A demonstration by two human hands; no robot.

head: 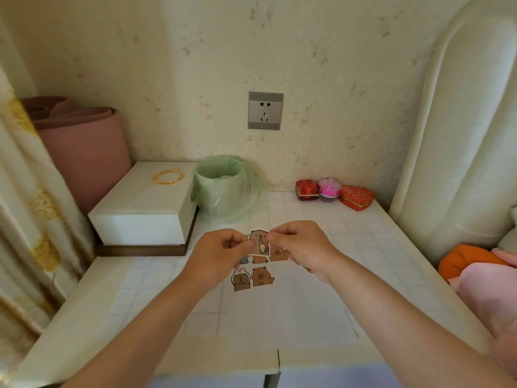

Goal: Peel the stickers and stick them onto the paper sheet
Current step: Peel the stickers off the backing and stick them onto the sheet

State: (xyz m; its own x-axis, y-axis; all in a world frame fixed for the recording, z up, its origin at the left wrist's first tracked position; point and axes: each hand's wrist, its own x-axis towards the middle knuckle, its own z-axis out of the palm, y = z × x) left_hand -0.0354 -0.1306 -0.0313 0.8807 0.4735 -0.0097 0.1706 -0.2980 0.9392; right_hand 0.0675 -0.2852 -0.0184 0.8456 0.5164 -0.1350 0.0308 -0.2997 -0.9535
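Peel step: sticker (259, 242) over sheet (279, 317).
Its sides pinched by left hand (223, 249) and right hand (296, 242); next probably: free backing, press beside stuck stickers (253, 278).

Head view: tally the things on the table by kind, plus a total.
Stickers: 4 clear, 1 held, 3 laid down; 2 part-hidden bits uncounted
Gift boxes: 3
White box: 1
Bin: 1
Bangle set: 1
Total: 10
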